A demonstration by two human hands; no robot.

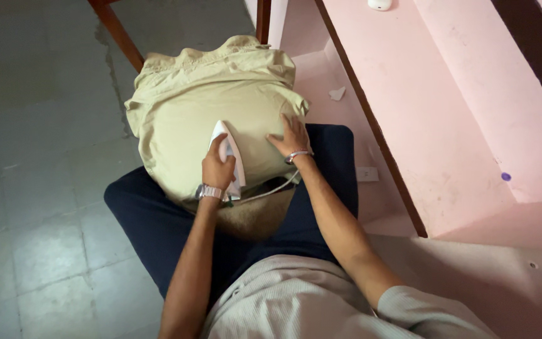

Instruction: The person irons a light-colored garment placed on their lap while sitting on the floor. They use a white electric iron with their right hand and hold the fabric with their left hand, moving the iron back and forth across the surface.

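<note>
A pale green shirt (189,100) lies spread over a padded surface covered with a dark blue cloth (139,220). My left hand (217,166), with a watch on its wrist, grips the handle of a white clothes iron (232,145) that rests on the shirt, tip pointing away from me. My right hand (291,137), wearing a bracelet, lies flat on the shirt just right of the iron, fingers spread. A white cord (271,189) runs from the iron's rear toward my right wrist.
A pink wall with stepped ledges (446,113) rises on the right, with a wall socket (366,174) low beside the blue cloth. Brown wooden legs (120,34) stand behind the shirt. Grey tiled floor (39,157) lies to the left. A scrap of white paper (337,93) sits near the wall.
</note>
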